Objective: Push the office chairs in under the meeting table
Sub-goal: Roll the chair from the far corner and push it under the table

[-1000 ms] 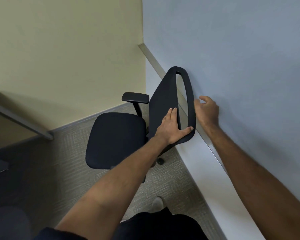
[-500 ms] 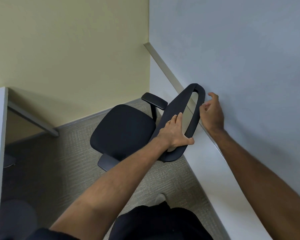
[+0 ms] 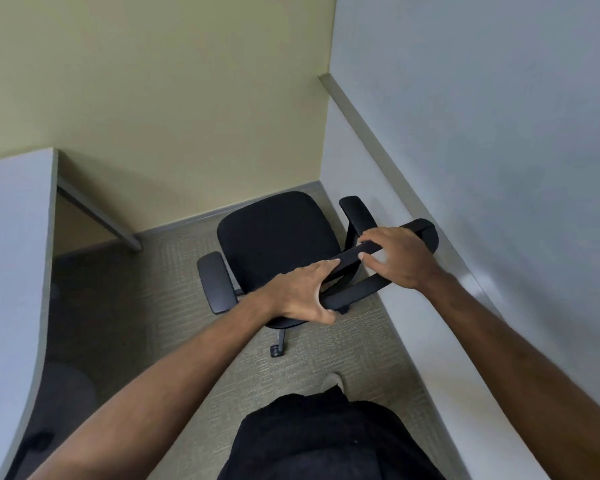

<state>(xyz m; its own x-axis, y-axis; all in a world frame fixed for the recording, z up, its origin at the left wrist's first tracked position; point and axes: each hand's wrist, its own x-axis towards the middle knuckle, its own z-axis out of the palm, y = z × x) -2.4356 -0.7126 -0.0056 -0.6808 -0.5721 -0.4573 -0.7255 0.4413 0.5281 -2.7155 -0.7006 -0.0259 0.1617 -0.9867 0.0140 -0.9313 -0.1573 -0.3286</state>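
Both hands grip the chair's (image 3: 274, 237) backrest: left hand (image 3: 300, 294) fingers wrapped around its near end, right hand (image 3: 394, 256) clasping its middle.

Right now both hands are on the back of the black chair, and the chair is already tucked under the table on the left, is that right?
Not quite. Both the left hand and right hand do grip the chair's backrest, but the head view shows the chair standing out on the open carpet, not under the left table.
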